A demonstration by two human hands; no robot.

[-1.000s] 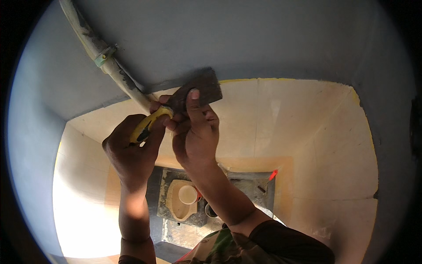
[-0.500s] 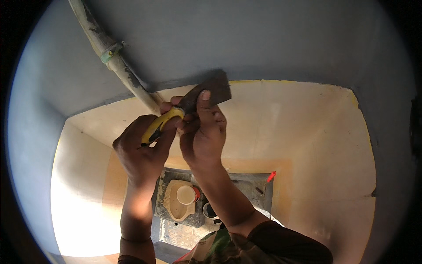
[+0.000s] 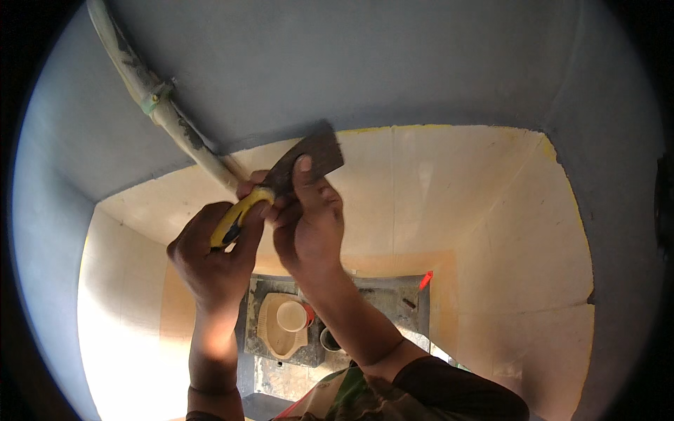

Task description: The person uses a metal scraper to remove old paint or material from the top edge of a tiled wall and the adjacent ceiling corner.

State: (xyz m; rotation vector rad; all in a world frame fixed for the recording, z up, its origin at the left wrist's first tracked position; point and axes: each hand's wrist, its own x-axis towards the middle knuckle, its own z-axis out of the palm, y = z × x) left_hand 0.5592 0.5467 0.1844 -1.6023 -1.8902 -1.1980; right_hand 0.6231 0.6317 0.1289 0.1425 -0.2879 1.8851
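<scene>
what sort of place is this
Probably a room being painted or renovated, though its usual use is unclear. The signs are a grey upper wall meeting a paler lower wall along a rough edge, a patchily coated pipe, and a broad-bladed scraper.

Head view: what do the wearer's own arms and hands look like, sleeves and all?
The left hand and right hand are ungloved, and no ring, watch or band can be made out. The forearms are uncovered. The right sleeve is dark and short; only a dark edge of the left sleeve shows. The shirt front is patterned, with green and red.
</scene>
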